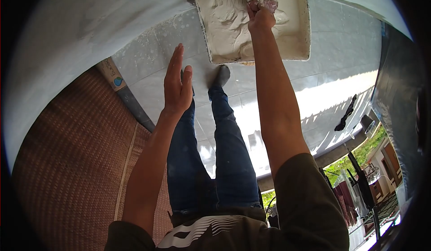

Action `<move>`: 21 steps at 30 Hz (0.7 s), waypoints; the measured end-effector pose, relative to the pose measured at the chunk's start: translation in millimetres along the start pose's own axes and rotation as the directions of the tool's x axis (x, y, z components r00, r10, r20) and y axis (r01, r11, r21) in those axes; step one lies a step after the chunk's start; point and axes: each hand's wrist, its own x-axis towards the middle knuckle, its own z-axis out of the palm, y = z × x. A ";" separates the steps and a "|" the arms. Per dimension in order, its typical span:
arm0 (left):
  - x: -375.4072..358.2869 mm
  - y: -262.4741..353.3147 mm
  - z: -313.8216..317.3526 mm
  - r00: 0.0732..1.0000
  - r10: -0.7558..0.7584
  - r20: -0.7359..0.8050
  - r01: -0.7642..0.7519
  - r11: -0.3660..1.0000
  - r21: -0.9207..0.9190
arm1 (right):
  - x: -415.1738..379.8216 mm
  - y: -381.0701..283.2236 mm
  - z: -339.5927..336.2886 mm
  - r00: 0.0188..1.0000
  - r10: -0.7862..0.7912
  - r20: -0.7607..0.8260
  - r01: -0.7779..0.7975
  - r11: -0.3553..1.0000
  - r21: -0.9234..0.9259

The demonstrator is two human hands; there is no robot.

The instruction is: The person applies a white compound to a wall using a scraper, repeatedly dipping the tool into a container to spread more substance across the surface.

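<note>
My right hand (pixel 261 19) is closed round the handle of a scraper (pixel 262 0) smeared with white paste. The scraper's blade rests in the paste near the top edge of a rectangular tray (pixel 304 35). Thick, ridged white paste (pixel 229 26) covers much of the tray's inside. To the left of the tray, my left hand (pixel 178 82) is held up empty, its fingers stretched out and the thumb apart.
Grey tiled floor (pixel 157 55) lies under the tray and my feet (pixel 221 75). A brown woven surface (pixel 76 147) fills the lower left, beside a printed board (pixel 111 73). At the right are a black cloth-like item (pixel 345 114) and a dark bucket (pixel 367 122).
</note>
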 end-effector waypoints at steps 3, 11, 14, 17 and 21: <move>-0.5 0.8 3.5 1.000 0.006 0.000 -0.006 1.000 -0.005 | -1.0 -3.1 2.5 1.000 0.024 0.003 -0.024 0.999 0.034; 2.1 7.3 9.3 1.000 0.018 0.005 -0.018 1.000 -0.018 | -25.5 13.5 4.0 0.971 0.108 0.212 -0.112 0.994 0.007; 2.8 8.0 6.4 1.000 0.004 -0.004 -0.004 1.000 -0.008 | -39.5 5.2 -3.0 0.976 0.016 0.216 -0.003 0.998 -0.059; 3.3 5.0 3.3 0.999 0.031 -0.013 -0.031 0.999 -0.022 | -43.1 -10.4 -25.0 0.979 -0.108 0.174 0.164 0.923 -0.347; 0.5 2.2 4.4 1.000 0.008 -0.018 -0.009 1.000 -0.028 | -54.1 -8.7 -60.3 0.931 -0.294 0.218 0.347 0.519 -0.781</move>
